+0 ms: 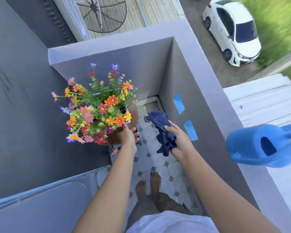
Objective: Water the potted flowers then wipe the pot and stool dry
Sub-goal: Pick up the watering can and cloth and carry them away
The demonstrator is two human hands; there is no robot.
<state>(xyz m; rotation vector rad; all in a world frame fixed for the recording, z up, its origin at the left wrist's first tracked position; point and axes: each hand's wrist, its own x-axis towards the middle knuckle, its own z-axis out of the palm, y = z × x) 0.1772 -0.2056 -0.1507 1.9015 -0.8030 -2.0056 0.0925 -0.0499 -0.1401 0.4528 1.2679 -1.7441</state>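
A bunch of mixed orange, pink, purple and yellow flowers [97,105] fills a pot whose white rim [128,115] shows at the right side. The pot stands on a round brown stool [134,115] in the balcony corner. My left hand [127,136] rests at the stool's near edge, fingers curled on it beside the blooms. My right hand [179,140] is closed around a crumpled dark blue cloth [161,128], held in the air to the right of the stool. A blue watering can [257,145] sits on top of the parapet wall at the right.
Grey parapet walls [200,68] enclose the narrow tiled floor [159,162], with a floor drain [147,118] behind the cloth. Blue tape patches [179,103] are stuck on the right wall. My bare feet [149,184] stand on the tiles. A white car [232,31] is parked far below.
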